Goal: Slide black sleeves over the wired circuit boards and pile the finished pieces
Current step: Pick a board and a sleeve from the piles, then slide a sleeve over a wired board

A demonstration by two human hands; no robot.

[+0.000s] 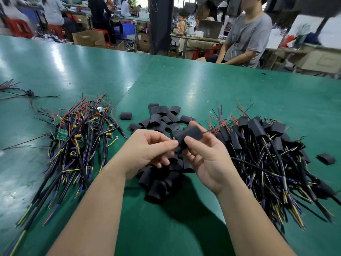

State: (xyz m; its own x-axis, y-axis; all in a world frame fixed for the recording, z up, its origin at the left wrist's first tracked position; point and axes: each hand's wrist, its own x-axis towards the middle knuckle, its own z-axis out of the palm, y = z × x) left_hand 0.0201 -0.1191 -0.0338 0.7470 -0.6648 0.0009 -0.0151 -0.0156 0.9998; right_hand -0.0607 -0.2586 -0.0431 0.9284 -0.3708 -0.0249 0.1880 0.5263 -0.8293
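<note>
Both hands meet above the middle of the green worktop (pixel 184 85), sharing one black sleeve (pixel 190 134). The right hand (pixel 204 157) grips it, thumb pressed on the near face and fingertips curled over the far edge. The left hand (pixel 147 146) has its fingers bent inward and pinches the sleeve's lower left end between thumb and forefinger. A thin dark wire pokes out of the sleeve's right end; whether a board sits inside cannot be told.

Directly under and beyond the hands lies a scatter of loose sleeves (pixel 162 119), all empty and flattened. To the left is a heap of bare circuit boards (pixel 79 137), their red, black, yellow and purple wires trailing toward the near edge. To the right is the finished pile (pixel 267 145), sleeved pieces lying with wires fanned out. One stray sleeve (pixel 326 158) lies apart at the far right. Across the worktop sits a person in a grey shirt (pixel 245 36).
</note>
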